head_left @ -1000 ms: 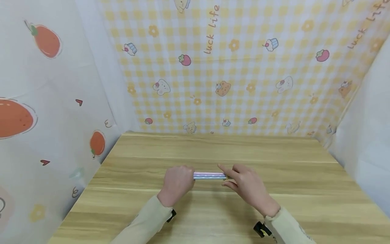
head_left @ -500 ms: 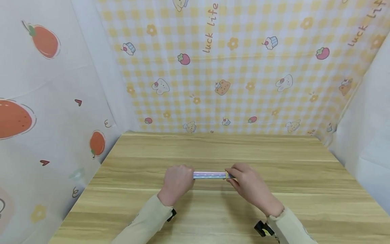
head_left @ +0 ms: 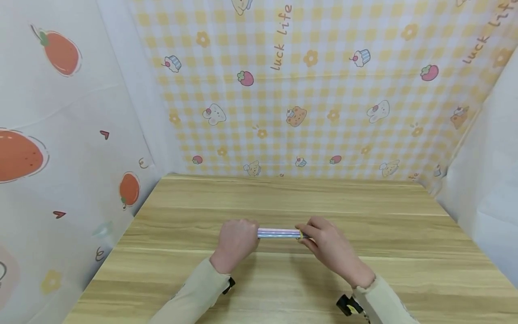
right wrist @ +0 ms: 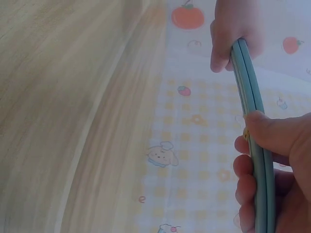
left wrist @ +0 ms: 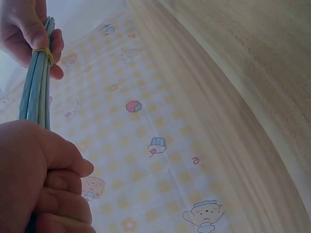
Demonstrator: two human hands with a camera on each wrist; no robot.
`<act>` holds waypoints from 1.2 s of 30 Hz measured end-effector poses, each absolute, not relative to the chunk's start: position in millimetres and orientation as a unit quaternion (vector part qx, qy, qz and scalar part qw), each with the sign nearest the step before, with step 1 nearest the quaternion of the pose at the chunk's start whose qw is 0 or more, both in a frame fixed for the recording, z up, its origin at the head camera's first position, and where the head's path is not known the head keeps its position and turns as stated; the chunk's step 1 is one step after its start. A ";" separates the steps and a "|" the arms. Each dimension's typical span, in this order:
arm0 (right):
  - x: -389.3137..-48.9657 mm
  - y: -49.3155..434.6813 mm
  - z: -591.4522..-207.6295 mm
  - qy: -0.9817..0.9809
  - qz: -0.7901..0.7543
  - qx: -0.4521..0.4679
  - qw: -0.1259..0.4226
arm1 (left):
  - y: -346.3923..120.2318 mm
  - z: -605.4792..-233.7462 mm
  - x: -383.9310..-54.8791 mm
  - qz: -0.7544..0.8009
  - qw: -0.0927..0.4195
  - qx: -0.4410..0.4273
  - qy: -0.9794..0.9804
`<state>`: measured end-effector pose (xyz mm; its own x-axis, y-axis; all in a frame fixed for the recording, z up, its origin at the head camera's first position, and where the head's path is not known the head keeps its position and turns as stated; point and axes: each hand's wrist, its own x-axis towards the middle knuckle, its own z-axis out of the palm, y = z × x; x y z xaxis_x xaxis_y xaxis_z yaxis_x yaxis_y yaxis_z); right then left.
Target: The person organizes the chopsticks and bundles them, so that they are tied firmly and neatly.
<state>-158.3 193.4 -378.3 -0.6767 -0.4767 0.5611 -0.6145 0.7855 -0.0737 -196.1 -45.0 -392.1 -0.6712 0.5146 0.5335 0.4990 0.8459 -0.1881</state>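
A bundle of slim pencil-like sticks [head_left: 278,233], pink, purple and blue with pale markings, is held level above the table. The left hand [head_left: 238,238] grips one end in a fist. Around the other end runs a yellow rubber band [left wrist: 47,54]. There the right hand [head_left: 329,245] pinches the bundle, its thumb and fingertips at the band. In the left wrist view, the stick tips show beyond the band, beside the right thumb. From the right wrist, the bundle [right wrist: 250,82] looks blue-green, with the right fingers behind it. The left fist hides the far end.
The wood-grain table [head_left: 267,288] lies under both hands. A yellow checked cloth [head_left: 275,135] hangs behind it. White fruit-print cloth [head_left: 81,112] stands on the left and plain white cloth [head_left: 489,202] on the right.
The right fingers, spread with the index finger raised one second ago, have closed onto the bundle at the rubber band. The left hand has stayed in place.
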 end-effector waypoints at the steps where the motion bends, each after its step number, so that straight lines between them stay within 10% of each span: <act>1: -158.4 192.9 -378.6 -0.905 0.128 0.301 0.273 | -45.2 -392.2 -196.1 0.012 0.294 -0.279 -0.914; 36: -161.7 188.4 -374.3 -0.912 0.097 0.297 0.266 | -45.2 -385.2 -194.1 0.017 0.338 -0.286 -0.896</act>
